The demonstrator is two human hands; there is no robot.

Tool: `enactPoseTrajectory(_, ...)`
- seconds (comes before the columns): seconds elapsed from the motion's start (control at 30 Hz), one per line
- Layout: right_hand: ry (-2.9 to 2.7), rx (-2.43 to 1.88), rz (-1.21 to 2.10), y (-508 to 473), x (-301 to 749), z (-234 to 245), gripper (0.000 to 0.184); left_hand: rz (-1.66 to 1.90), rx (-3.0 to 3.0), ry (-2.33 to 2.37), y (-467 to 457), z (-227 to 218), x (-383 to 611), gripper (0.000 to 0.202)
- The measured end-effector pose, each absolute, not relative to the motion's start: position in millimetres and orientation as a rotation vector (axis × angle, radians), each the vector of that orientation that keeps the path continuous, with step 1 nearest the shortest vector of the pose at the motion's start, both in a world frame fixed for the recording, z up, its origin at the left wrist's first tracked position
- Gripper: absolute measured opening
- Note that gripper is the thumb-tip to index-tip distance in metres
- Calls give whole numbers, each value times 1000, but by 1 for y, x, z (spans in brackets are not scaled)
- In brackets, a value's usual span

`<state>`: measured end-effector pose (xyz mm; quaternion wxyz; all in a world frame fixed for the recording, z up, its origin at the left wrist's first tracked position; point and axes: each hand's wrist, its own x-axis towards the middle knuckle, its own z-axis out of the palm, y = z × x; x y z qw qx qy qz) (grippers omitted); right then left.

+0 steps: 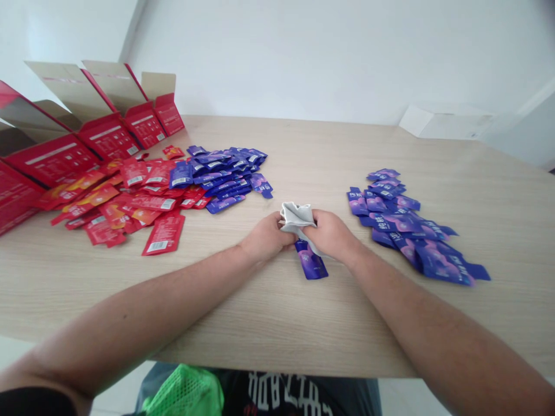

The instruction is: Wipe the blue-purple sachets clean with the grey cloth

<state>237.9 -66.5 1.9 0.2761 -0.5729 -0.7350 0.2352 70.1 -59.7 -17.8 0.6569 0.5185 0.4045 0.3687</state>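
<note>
A white cloth (298, 215) is bunched up between my two hands, above the middle of the table. My right hand (333, 234) is closed on the cloth, and part of it hangs below those fingers. My left hand (265, 236) is closed at the upper end of a blue-purple pouch (312, 263), with its fingertips also against the cloth's left edge. The pouch slants down toward me; its upper end is covered by the cloth and fingers.
Red pouches (165, 232) lie heaped on the left, beside a pile of blue pouches (229, 173). More blue pouches (403, 222) are spread at the right. Open red boxes (108, 136) line the left edge. A white box (446, 122) stands at the back right.
</note>
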Motion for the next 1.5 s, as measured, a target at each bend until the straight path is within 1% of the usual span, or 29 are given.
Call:
enactPoseTrajectory(0.2, -1907, -1542, 701, -62, 246, 6, 20, 796, 1100, 964, -34, -13, 53, 34)
enactPoseTrajectory(0.37, -1878, -1415, 1069, -61, 252, 7, 30, 718, 1205, 922, -25, -11, 43, 31)
enactPoseTrajectory(0.43, -1828, -1407, 1139, -60, 252, 5, 31, 723, 1244, 888, -26, -14, 43, 31)
enactPoseTrajectory(0.63, -1699, -1496, 1146, -55, 253, -1, 33, 730, 1351, 881, -27, -18, 40, 34)
enactPoseTrajectory(0.7, -1683, -1485, 1169, -54, 254, -2, 32, 698, 1429, 928, -28, -16, 37, 28)
enactPoseTrajectory(0.77, -1675, -1478, 1176, -53, 255, -3, 31, 614, 1536, 987, -30, -12, 33, 18)
enactPoseTrajectory(0.8, -1673, -1480, 1181, -53, 255, -4, 31, 553, 1580, 1012, -31, -10, 31, 17)
enactPoseTrajectory(0.93, -1664, -1488, 1219, -53, 255, -2, 28, 333, 1628, 1061, -37, -4, 27, 21)
enactPoseTrajectory(1.03, -1713, -1478, 1113, -52, 255, 2, 27, 301, 1616, 1084, -37, -4, 27, 20)
enactPoseTrajectory(1.1, -1800, -1452, 854, -51, 255, 4, 25, 329, 1586, 1088, -36, -6, 27, 19)
enactPoseTrajectory(1.17, -1876, -1386, 518, -51, 252, 4, 22, 363, 1551, 1080, -34, -9, 27, 19)
enactPoseTrajectory(1.23, -1956, -1267, 315, -55, 246, 1, 23, 411, 1516, 1068, -33, -11, 28, 19)
enactPoseTrajectory(1.27, -2007, -1195, 285, -58, 241, 0, 26, 451, 1493, 1069, -33, -12, 28, 19)
enactPoseTrajectory(1.33, -2211, -1040, 389, -66, 232, -2, 32, 535, 1446, 1095, -32, -12, 28, 17)
enactPoseTrajectory(1.43, -2442, -843, 528, -77, 223, 2, 29, 575, 1402, 1135, -31, -12, 28, 15)
enactPoseTrajectory(1.5, -2500, -784, 587, -80, 222, 5, 28, 554, 1398, 1127, -30, -12, 27, 14)
